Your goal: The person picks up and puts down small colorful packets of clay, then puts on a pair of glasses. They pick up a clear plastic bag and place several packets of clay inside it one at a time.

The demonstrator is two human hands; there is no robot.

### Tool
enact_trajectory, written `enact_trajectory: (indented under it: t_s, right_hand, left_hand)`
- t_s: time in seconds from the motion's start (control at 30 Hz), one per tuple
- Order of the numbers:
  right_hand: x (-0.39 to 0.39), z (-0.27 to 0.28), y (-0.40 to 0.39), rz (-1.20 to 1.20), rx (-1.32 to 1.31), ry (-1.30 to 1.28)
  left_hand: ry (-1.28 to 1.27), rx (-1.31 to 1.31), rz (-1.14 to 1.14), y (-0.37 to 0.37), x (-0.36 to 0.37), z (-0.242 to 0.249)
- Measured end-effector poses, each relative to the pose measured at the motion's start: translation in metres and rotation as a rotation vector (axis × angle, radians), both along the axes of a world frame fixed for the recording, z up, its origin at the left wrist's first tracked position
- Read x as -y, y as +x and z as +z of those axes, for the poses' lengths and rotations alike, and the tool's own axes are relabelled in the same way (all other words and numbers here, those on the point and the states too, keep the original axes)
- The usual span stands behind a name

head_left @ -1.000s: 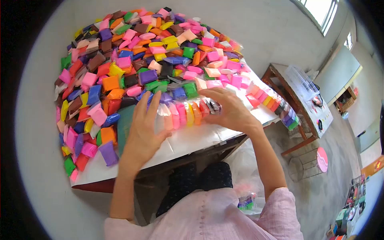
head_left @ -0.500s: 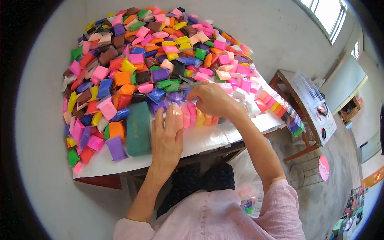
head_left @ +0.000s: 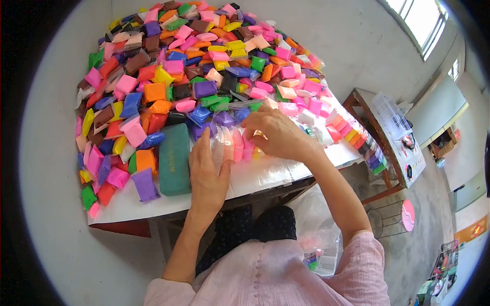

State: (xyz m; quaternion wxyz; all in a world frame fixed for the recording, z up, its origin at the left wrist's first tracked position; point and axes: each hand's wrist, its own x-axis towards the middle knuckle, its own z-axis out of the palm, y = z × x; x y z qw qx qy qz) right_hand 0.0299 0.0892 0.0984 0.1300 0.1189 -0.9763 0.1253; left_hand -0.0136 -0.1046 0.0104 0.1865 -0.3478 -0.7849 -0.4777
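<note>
A small packing workshop, by the look of it: a tabletop (head_left: 286, 176) heaped with hundreds of little coloured clay packets (head_left: 194, 66), bare concrete floor (head_left: 418, 239), plain plaster walls, a second wooden table (head_left: 365, 109) with a plastic crate (head_left: 390, 115), and high windows (head_left: 421, 18).

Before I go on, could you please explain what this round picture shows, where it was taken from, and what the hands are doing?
There is no machine: a person wears a camera on the head, looking forward and down, and its wide lens bends the picture into a circle. The two bare hands are that person's own. On the table lies a big heap of small coloured packets, with a dark green case at its near edge. The left hand lies flat against one end of a short row of packets in a clear wrap; the right hand presses on the other end, fingers curled. A second row lies further right, with another table beyond.
</note>
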Motion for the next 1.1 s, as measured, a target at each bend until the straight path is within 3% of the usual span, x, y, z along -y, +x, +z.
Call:
enact_trajectory:
  t_s: [0.23, 0.33, 0.53, 1.1]
  right_hand:
    - [-0.002, -0.005, -0.010, -0.053, 0.070, -0.172]
    - [-0.001, 0.000, -0.007, -0.066, 0.063, -0.140]
    - [0.011, -0.001, -0.008, -0.043, 0.030, -0.161]
    - [0.035, -0.020, -0.008, 0.162, -0.173, -0.097]
  left_hand:
    - [0.012, 0.199, -0.068, -0.006, 0.005, -0.011]
    - [0.009, 0.187, -0.077, -0.003, 0.007, -0.008]
    - [-0.097, -0.022, 0.131, 0.016, 0.004, -0.017]
    - [-0.038, -0.015, 0.045, 0.018, 0.007, -0.010]
